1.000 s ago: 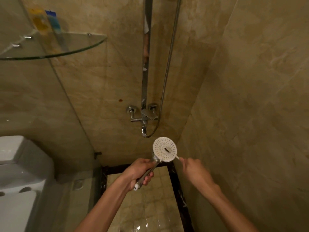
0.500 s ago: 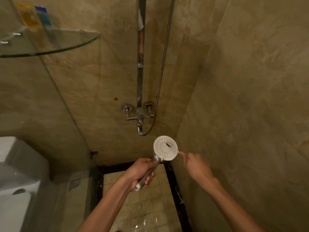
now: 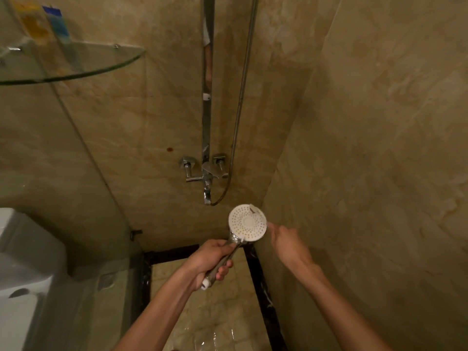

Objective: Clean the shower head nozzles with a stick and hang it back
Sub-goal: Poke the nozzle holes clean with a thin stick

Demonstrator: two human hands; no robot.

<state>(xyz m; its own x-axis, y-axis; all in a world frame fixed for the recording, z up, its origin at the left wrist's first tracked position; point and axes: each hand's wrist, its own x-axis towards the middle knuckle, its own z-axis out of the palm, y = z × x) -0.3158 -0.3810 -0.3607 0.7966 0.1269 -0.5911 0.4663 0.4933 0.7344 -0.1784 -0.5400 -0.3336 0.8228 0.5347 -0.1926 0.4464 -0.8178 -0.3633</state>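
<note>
The head (image 3: pixel 247 222) is held face-up by its handle in the left hand (image 3: pixel 210 260); the right hand (image 3: pixel 286 243), pinched at its right rim, is nearer; no stick is discernible.

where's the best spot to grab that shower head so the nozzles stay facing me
Grip the shower head by its slim chrome handle, coming from below and the left, as the left hand does now. The handle slants down-left from the round face, so fingers wrapped there leave the nozzles clear.
</note>
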